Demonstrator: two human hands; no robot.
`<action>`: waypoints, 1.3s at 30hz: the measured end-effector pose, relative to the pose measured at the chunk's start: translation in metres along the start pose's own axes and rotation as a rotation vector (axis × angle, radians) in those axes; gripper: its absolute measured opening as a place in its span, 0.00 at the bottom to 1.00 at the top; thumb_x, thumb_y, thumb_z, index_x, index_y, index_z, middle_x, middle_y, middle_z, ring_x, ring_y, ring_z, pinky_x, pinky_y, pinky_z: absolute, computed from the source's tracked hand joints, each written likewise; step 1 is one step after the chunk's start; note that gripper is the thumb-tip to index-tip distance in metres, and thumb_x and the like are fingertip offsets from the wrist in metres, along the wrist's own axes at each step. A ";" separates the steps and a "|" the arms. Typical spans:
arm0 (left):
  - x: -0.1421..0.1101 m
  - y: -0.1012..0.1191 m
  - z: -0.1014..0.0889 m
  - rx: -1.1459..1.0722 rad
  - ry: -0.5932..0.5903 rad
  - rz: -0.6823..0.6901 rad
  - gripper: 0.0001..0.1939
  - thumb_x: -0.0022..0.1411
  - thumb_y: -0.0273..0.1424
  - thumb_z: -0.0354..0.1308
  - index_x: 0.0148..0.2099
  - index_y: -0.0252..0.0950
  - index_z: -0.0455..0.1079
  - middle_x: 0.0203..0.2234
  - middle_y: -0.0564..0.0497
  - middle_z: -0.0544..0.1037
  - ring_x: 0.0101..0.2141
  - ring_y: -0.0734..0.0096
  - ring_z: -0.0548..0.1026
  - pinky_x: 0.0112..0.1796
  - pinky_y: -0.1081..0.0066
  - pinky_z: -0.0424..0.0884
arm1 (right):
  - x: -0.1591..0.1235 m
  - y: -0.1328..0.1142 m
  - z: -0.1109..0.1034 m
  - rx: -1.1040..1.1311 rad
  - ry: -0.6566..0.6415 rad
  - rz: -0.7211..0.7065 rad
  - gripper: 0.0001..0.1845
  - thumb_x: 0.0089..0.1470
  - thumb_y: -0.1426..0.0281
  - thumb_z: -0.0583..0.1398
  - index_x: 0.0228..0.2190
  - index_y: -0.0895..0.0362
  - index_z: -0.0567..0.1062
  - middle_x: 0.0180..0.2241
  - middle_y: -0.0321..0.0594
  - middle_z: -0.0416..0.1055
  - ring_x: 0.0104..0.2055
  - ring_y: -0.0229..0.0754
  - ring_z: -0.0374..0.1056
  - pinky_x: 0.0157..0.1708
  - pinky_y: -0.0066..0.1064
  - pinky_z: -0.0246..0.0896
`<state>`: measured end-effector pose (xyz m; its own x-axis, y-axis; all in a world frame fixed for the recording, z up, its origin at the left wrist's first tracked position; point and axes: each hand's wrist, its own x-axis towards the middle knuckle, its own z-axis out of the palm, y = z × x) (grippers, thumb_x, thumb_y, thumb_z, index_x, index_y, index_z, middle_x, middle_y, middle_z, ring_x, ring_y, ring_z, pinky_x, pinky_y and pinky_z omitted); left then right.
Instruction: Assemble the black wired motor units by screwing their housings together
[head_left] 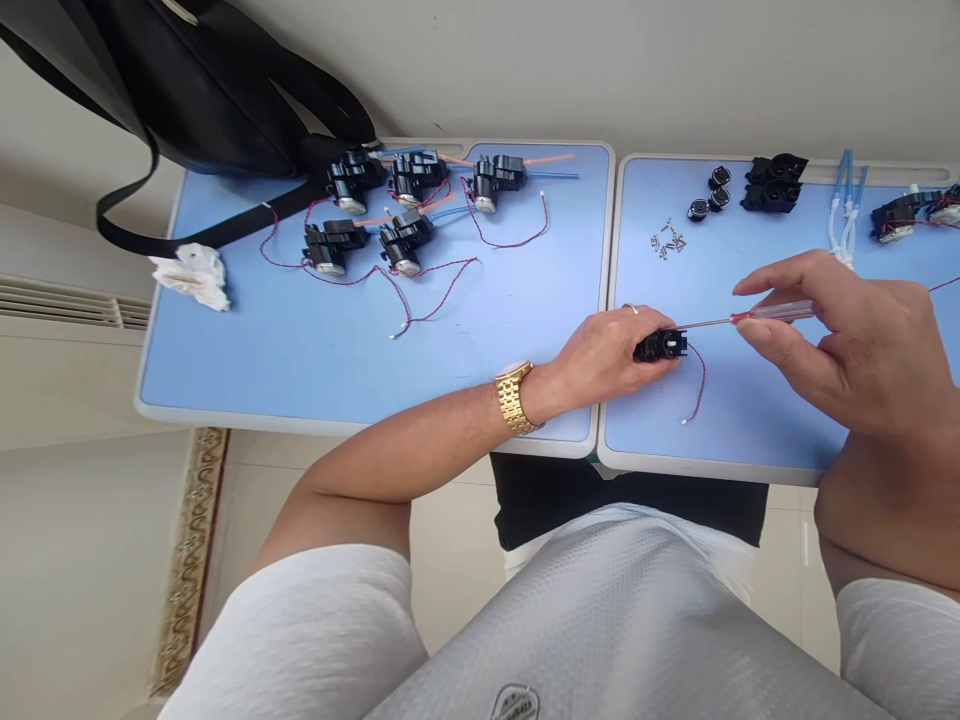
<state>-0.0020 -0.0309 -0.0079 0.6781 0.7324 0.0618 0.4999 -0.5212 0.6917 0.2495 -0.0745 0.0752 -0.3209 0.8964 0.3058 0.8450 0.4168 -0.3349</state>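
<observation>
My left hand (607,355) grips a small black plastic motor-like unit (660,345) trailing a twisted red wire (700,385). My right hand (847,340) holds a red-tipped screwdriver with a clear handle (772,314), its thin shaft reaching the top of that unit. Several small screws (667,240) lie beyond my hands, near several round black parts (709,195) and black housings (775,183). Clear-blue tubing (847,205) lies above my right hand. Several similar units with wires and tubes (352,180) stand on the left table.
Two blue folding tables with grey rims (375,410) meet near my hands. A black bag with a strap (202,90) overlaps the left table's far corner, beside a crumpled white tissue (191,277). A wall heater (67,305) stands at left.
</observation>
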 end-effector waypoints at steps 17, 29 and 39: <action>0.000 -0.001 0.001 0.019 0.011 0.007 0.16 0.73 0.37 0.67 0.59 0.36 0.79 0.45 0.48 0.87 0.44 0.62 0.84 0.47 0.66 0.77 | 0.001 0.006 0.001 -0.071 0.032 0.011 0.25 0.74 0.44 0.58 0.34 0.47 0.79 0.22 0.31 0.76 0.22 0.42 0.70 0.27 0.41 0.57; 0.000 -0.002 0.002 0.012 0.012 0.011 0.15 0.73 0.36 0.66 0.58 0.36 0.79 0.45 0.48 0.87 0.44 0.62 0.84 0.47 0.66 0.76 | 0.000 0.007 0.001 0.010 0.050 0.032 0.16 0.72 0.50 0.62 0.36 0.45 0.79 0.29 0.31 0.82 0.28 0.46 0.77 0.30 0.42 0.60; 0.000 -0.002 0.001 -0.001 0.018 0.015 0.15 0.74 0.37 0.66 0.58 0.37 0.79 0.45 0.48 0.87 0.43 0.63 0.84 0.46 0.66 0.77 | 0.002 0.001 0.000 0.055 0.014 -0.030 0.14 0.74 0.52 0.62 0.47 0.48 0.79 0.36 0.32 0.85 0.30 0.41 0.80 0.28 0.36 0.63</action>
<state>-0.0023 -0.0310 -0.0100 0.6756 0.7323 0.0852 0.4895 -0.5319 0.6910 0.2499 -0.0720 0.0754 -0.3390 0.8815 0.3288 0.8103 0.4511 -0.3740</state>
